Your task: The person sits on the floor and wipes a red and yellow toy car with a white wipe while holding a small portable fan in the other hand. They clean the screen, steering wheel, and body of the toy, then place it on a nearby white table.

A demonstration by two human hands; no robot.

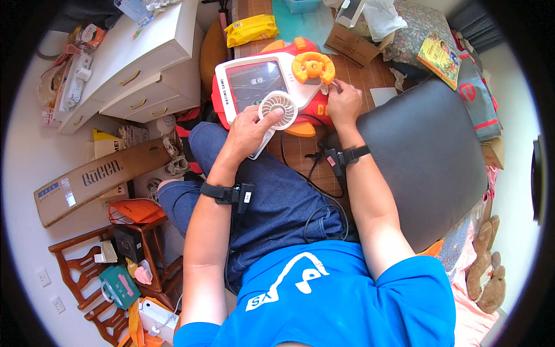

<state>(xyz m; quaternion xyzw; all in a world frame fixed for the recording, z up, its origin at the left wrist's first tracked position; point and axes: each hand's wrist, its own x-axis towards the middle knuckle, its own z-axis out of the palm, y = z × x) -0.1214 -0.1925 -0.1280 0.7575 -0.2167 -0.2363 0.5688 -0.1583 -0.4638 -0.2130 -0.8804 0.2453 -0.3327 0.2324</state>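
Note:
A red and white toy racing game (284, 82) with a dark screen and a yellow steering wheel (314, 67) rests before me on a brown slatted mat. My left hand (249, 130) grips a small white handheld fan (277, 110), its thumb over the hub of the round grille. The fan overlaps the lower edge of the screen, and its handle is partly hidden by my fingers. At the toy's right side, below the wheel, my right hand (344, 100) has its bent fingertips against the red and white casing. Whether they pinch something small there is unclear.
A dark padded cushion (425, 160) lies at right, under a book (440, 58) and floral pillow. Beyond the toy are a yellow packet (251, 30) and cardboard box (351, 45). White drawers (147, 82) and a long carton (104, 182) stand left. Black cables (323, 191) cross my lap.

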